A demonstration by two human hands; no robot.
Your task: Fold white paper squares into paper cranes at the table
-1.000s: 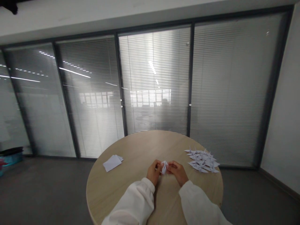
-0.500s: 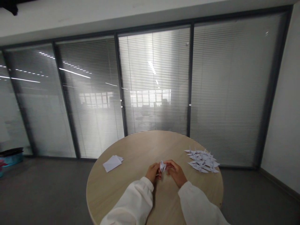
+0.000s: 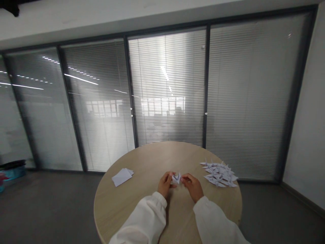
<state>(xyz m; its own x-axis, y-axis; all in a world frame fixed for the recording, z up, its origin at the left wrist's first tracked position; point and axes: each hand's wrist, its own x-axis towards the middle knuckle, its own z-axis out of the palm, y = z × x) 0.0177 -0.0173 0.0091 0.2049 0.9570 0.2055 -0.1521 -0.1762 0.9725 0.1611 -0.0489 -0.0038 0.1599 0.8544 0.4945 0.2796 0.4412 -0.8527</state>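
A small white folded paper piece [image 3: 176, 178] is held between both hands just above the round wooden table [image 3: 142, 203]. My left hand [image 3: 165, 183] pinches its left side with the fingers closed. My right hand [image 3: 192, 185] pinches its right side, fingers closed too. The paper's flaps spread out into a V shape. Both arms wear white sleeves.
A heap of several finished white folded paper figures [image 3: 219, 174] lies on the table to the right. A small stack of white paper sheets [image 3: 122, 176] lies on the left. Glass walls with blinds [image 3: 167, 91] stand behind the table, with grey floor around it.
The folded paper has been pulled apart from a narrow upright shape into a wider V. Both hands have shifted slightly apart.
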